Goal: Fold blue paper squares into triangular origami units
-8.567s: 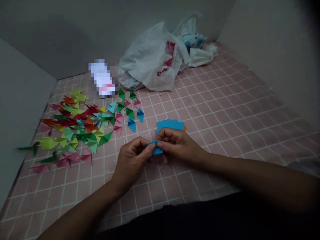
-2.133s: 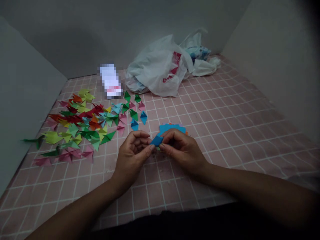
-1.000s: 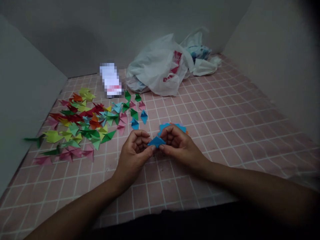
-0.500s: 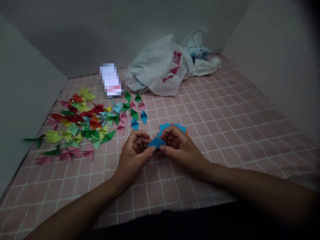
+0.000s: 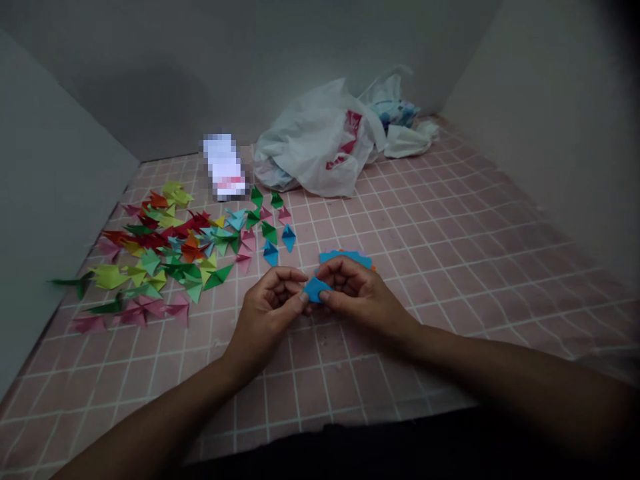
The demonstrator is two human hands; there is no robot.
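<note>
A small folded piece of blue origami paper (image 5: pixel 315 290) is pinched between both hands, low over the checked cloth. My left hand (image 5: pixel 274 298) grips its left side with thumb and curled fingers. On the right side, my right hand (image 5: pixel 353 287) presses it under the thumb, the other fingers bent behind. Just beyond my right hand lies a stack of blue paper (image 5: pixel 345 257) with orange and purple edges peeking out; my fingers partly cover it. Up and left of my hands sit two small blue folded pieces, one of them a kite-shaped blue piece (image 5: pixel 289 237).
Many folded paper cranes (image 5: pixel 183 270) in several colours spread over the left of the pink checked cloth (image 5: pixel 450 267). Behind them a lit phone (image 5: pixel 224 167), its screen blurred out, stands beside a crumpled white plastic bag (image 5: pixel 320 140). Walls enclose the back and sides.
The blue paper between my hands has turned slightly and shows a different, less pointed outline. My fingers have shifted a little on it. The whole view has moved slightly.
</note>
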